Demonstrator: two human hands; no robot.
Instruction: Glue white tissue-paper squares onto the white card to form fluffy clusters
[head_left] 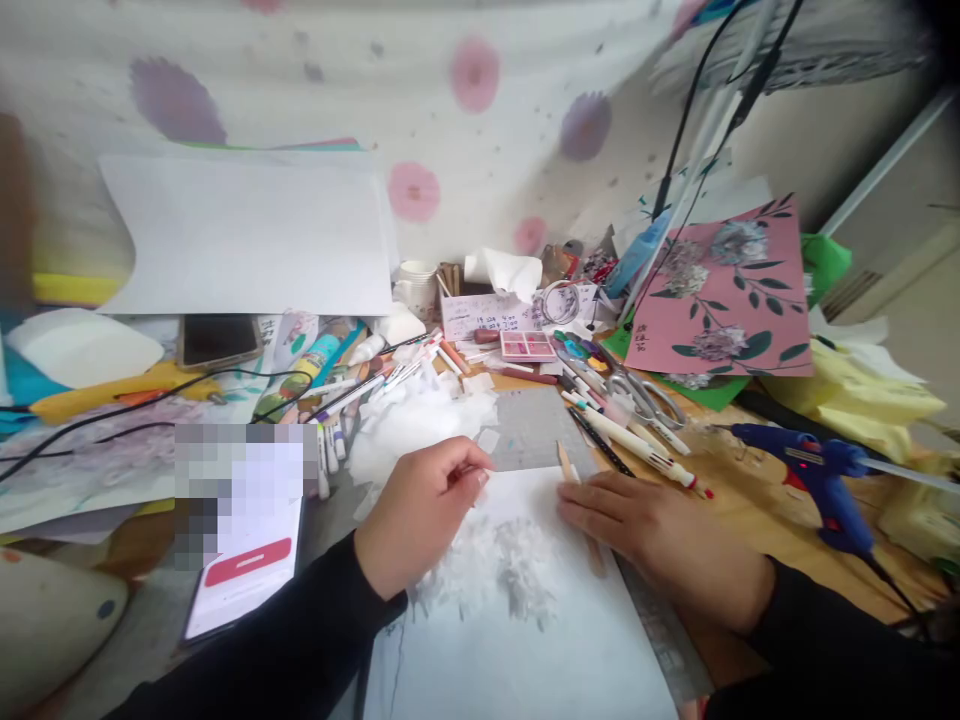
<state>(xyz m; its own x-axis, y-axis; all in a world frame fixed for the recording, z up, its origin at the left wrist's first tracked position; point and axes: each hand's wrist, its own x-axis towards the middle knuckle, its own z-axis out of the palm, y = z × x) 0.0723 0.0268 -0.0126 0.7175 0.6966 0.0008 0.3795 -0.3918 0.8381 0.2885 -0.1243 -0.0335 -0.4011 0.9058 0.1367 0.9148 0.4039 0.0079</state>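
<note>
My left hand (pixel 420 515) hovers over a white paper sheet (pixel 525 640), thumb and fingertips pinched together; I cannot tell whether a scrap is between them. Below it on the sheet lies a cluster of white tissue-paper pieces (pixel 499 570). My right hand (pixel 637 535) rests flat on the sheet's right edge, fingers together, lying over a thin wooden stick (pixel 564 462) that sticks out past the fingertips. A heap of white tissue scraps (pixel 420 420) sits just beyond my left hand.
A blue glue gun (pixel 817 480) lies at the right with its cord. Pens, markers and scissors (pixel 645 395) crowd the desk's middle. A phone (pixel 244 560) lies at the left. A pink floral card (pixel 724 295) and a white sheet (pixel 247 235) lean at the back.
</note>
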